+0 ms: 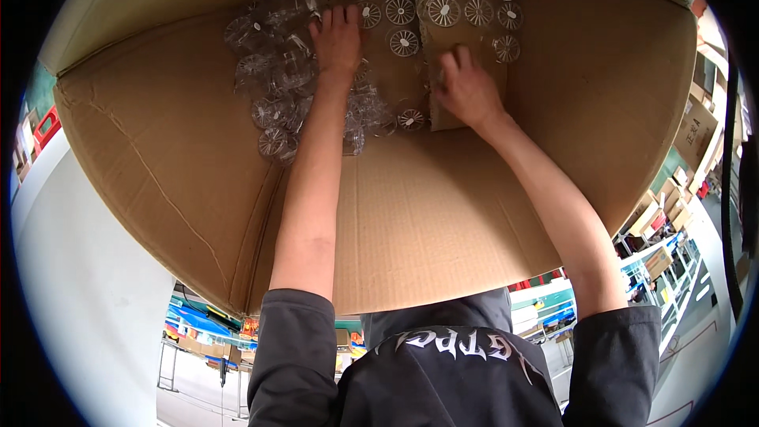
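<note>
Deep in a large cardboard box [443,205] lie many clear plastic pieces. Round spoked ones [400,10], several with small white oval stickers, stand in rows at the far side. A looser heap of clear plastic pieces [277,71] fills the left. My left hand [338,43] reaches over the heap's right edge, fingers apart and touching the pieces there. To the right, my right hand [468,91] has its fingers curled beside the edge of a cardboard sheet [451,117]; whatever may be in them is hidden and slightly blurred. One spoked piece [411,119] sits separately near the front.
The box's left wall [150,158] and right wall [609,95] rise around my arms, and its near flap or wall passes beneath my forearms. Outside stand a white surface [87,229] at left and shelving with cartons [660,261] at right.
</note>
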A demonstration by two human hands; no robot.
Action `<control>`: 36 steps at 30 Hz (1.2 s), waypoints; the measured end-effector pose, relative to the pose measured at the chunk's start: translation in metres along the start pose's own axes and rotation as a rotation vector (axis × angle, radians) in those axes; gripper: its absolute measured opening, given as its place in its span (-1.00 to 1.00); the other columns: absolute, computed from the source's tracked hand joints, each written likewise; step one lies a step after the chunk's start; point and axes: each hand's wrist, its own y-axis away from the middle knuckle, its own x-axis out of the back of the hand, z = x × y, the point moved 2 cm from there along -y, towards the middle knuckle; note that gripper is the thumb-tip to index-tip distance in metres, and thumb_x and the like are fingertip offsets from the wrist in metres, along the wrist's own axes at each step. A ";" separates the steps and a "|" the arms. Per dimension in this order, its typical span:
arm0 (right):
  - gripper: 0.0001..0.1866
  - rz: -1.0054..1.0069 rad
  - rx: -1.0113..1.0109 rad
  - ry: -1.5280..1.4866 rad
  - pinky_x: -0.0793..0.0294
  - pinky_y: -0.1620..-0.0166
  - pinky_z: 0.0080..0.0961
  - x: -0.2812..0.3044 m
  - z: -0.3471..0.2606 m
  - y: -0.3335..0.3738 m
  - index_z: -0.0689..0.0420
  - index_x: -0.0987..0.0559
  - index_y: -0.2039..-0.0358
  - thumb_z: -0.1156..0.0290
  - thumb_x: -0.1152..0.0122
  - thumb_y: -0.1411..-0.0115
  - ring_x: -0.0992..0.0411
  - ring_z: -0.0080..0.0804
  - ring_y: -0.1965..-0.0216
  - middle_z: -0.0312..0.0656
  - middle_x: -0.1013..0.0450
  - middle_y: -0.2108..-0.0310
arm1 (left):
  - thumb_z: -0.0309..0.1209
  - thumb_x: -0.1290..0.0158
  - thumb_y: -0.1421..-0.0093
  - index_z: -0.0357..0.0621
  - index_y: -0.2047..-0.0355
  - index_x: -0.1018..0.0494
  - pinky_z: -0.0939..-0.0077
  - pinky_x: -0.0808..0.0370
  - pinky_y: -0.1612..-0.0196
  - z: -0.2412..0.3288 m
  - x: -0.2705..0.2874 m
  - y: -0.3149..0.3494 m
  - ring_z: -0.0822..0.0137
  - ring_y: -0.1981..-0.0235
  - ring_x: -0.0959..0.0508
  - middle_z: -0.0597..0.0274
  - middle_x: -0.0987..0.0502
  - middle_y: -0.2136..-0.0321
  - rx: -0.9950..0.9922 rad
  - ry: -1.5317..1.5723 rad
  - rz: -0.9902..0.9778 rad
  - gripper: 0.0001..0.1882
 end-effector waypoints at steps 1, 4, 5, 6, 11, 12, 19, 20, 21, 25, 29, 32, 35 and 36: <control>-0.53 0.049 -0.036 0.090 -0.41 0.34 -0.30 0.006 0.008 -0.004 0.03 -0.31 0.13 0.40 -0.20 0.11 -0.34 -0.10 0.28 -0.07 -0.24 0.19 | -0.25 -0.11 0.07 -0.05 0.24 -0.35 0.24 -0.26 0.18 -0.001 0.004 0.003 0.19 0.26 -0.35 0.18 -0.36 0.31 -0.012 0.046 0.006 -0.63; -0.58 0.181 0.060 0.309 -0.35 0.26 -0.31 0.014 0.042 -0.009 0.04 -0.35 0.17 0.43 -0.17 0.11 -0.28 -0.14 0.29 -0.10 -0.24 0.21 | -0.25 -0.10 0.05 -0.07 0.26 -0.36 0.24 -0.26 0.20 -0.002 0.030 0.003 0.18 0.29 -0.35 0.17 -0.36 0.35 -0.054 0.179 0.038 -0.65; -0.58 0.183 0.065 0.299 -0.35 0.26 -0.31 0.014 0.045 -0.010 0.04 -0.35 0.17 0.43 -0.17 0.11 -0.28 -0.14 0.29 -0.10 -0.24 0.21 | -0.21 -0.09 0.04 -0.07 0.26 -0.38 0.25 -0.27 0.17 -0.004 0.035 0.008 0.17 0.24 -0.36 0.16 -0.38 0.29 -0.097 0.166 0.001 -0.66; -0.59 0.199 0.064 0.310 -0.33 0.23 -0.31 0.014 0.048 -0.012 0.04 -0.36 0.18 0.44 -0.17 0.12 -0.27 -0.14 0.28 -0.10 -0.24 0.21 | -0.16 -0.07 0.02 -0.07 0.27 -0.41 0.26 -0.28 0.15 -0.006 0.040 0.012 0.16 0.18 -0.36 0.16 -0.40 0.24 -0.139 0.152 -0.037 -0.66; -0.61 0.222 0.064 0.338 -0.28 0.16 -0.32 0.010 0.045 -0.012 0.05 -0.38 0.20 0.46 -0.16 0.13 -0.24 -0.15 0.26 -0.10 -0.24 0.22 | 0.02 -0.03 0.00 -0.01 0.24 -0.47 0.28 -0.27 0.04 -0.001 0.058 0.041 0.15 0.04 -0.34 0.17 -0.46 0.14 -0.100 0.295 -0.720 -0.56; -0.61 0.210 0.075 0.331 -0.28 0.16 -0.32 0.009 0.042 -0.011 0.05 -0.38 0.20 0.47 -0.16 0.13 -0.24 -0.15 0.25 -0.10 -0.24 0.21 | 0.05 -0.02 0.00 0.01 0.22 -0.47 0.26 -0.26 0.02 -0.002 0.061 0.045 0.14 0.02 -0.35 0.17 -0.48 0.14 -0.162 0.277 -0.728 -0.54; -0.63 -0.149 0.448 -0.095 -0.31 0.14 -0.34 -0.017 -0.034 0.009 0.08 -0.40 0.13 0.49 -0.10 0.03 -0.33 -0.21 0.20 -0.18 -0.40 0.28 | 0.13 -0.08 0.07 0.05 0.11 -0.45 0.16 -0.20 -0.06 -0.005 0.076 0.069 0.13 0.07 -0.41 0.14 -0.54 0.23 -0.410 0.127 -0.581 -0.41; -0.63 -0.147 0.447 -0.096 -0.31 0.14 -0.34 -0.026 -0.038 0.011 0.08 -0.40 0.13 0.49 -0.10 0.03 -0.33 -0.21 0.20 -0.18 -0.40 0.28 | 0.13 -0.08 0.07 0.05 0.11 -0.45 0.16 -0.20 -0.06 -0.001 0.075 0.072 0.13 0.07 -0.41 0.14 -0.54 0.23 -0.411 0.125 -0.582 -0.41; -0.64 -0.225 0.451 0.038 -0.32 0.15 -0.34 -0.039 -0.043 0.012 0.09 -0.41 0.14 0.45 -0.10 0.02 -0.33 -0.21 0.23 -0.17 -0.41 0.30 | 0.11 -0.11 0.09 0.06 0.09 -0.43 0.14 -0.19 -0.06 0.009 0.073 0.075 0.13 0.08 -0.42 0.13 -0.53 0.22 -0.397 0.061 -0.627 -0.39; -0.66 -0.462 0.440 0.434 -0.33 0.20 -0.34 -0.090 -0.051 0.014 0.11 -0.44 0.15 0.34 -0.07 -0.02 -0.35 -0.20 0.30 -0.13 -0.45 0.33 | 0.07 -0.19 0.16 0.08 0.01 -0.38 0.10 -0.17 -0.06 0.028 0.062 0.083 0.12 0.12 -0.45 0.10 -0.52 0.19 -0.366 -0.133 -0.765 -0.30; -0.64 -0.432 0.200 0.318 -0.34 0.20 -0.33 -0.114 -0.054 0.013 0.12 -0.46 0.16 0.25 -0.05 -0.03 -0.37 -0.23 0.28 -0.10 -0.49 0.27 | 0.03 -0.28 0.24 0.03 -0.03 -0.32 0.11 -0.16 -0.06 0.014 0.056 0.075 0.12 0.15 -0.45 0.07 -0.50 0.17 -0.344 0.093 -0.863 -0.20; -0.62 -0.584 0.205 0.289 -0.36 0.22 -0.33 -0.104 -0.059 0.005 0.12 -0.47 0.17 0.24 -0.11 0.01 -0.37 -0.22 0.26 -0.11 -0.47 0.26 | -0.04 -0.29 0.22 0.02 -0.01 -0.32 0.11 -0.17 -0.05 0.002 0.059 0.070 0.08 0.19 -0.46 0.08 -0.49 0.22 -0.147 0.542 -0.910 -0.24; -0.60 -0.725 0.193 0.274 -0.37 0.25 -0.32 -0.078 -0.055 0.002 0.11 -0.48 0.19 0.22 -0.17 0.06 -0.37 -0.22 0.25 -0.11 -0.45 0.25 | -0.12 -0.31 0.20 0.01 0.00 -0.32 0.10 -0.17 -0.04 -0.005 0.066 0.061 0.05 0.23 -0.46 0.09 -0.49 0.27 0.048 0.995 -0.911 -0.28; -0.60 -0.610 0.217 0.200 -0.37 0.25 -0.31 -0.067 -0.054 0.007 0.11 -0.47 0.20 0.22 -0.17 0.07 -0.36 -0.20 0.23 -0.10 -0.42 0.25 | -0.11 -0.32 0.22 0.00 0.00 -0.32 0.14 -0.19 -0.03 -0.007 0.069 0.060 0.07 0.22 -0.46 0.09 -0.48 0.26 0.093 1.008 -0.891 -0.26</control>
